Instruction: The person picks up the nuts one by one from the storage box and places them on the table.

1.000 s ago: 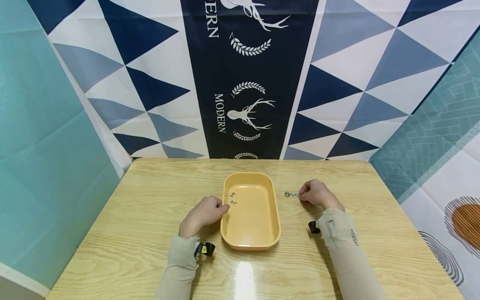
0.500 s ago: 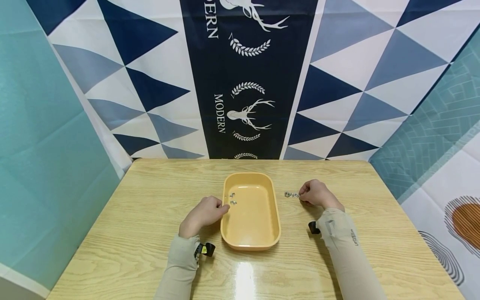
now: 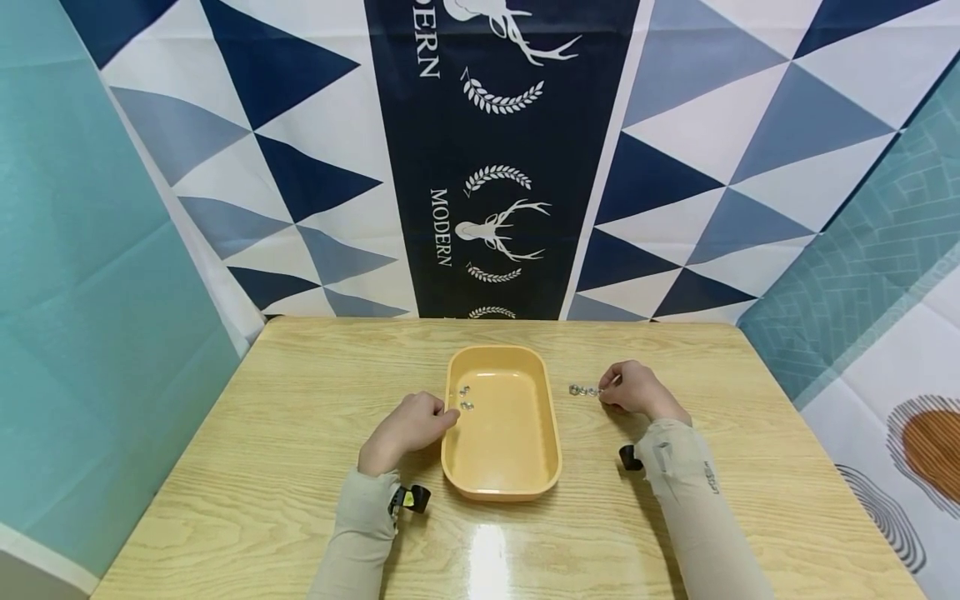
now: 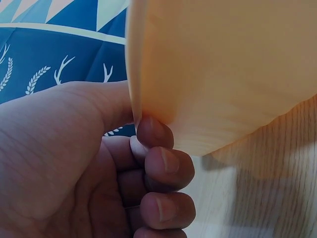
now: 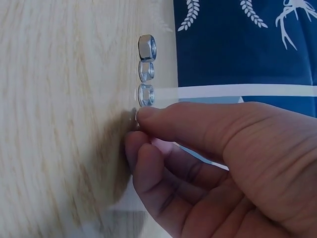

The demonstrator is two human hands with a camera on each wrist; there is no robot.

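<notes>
Across the table (image 3: 637, 542), nuts (image 5: 147, 95) line up sideways between tray (image 3: 510, 450) and right hand (image 3: 637, 390), the nearer, which pinches the last one. The left hand (image 3: 408, 423) grips the tray's rim (image 4: 132, 54).

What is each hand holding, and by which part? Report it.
The left hand holds the yellow tray by its left rim, thumb inside. The right hand pinches a small metal piece, mostly hidden; where on it cannot be told.

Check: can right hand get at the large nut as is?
Probably yes: nothing covers the large nut, though two smaller nuts lie nearer the right hand, which seems to pinch something.
</notes>
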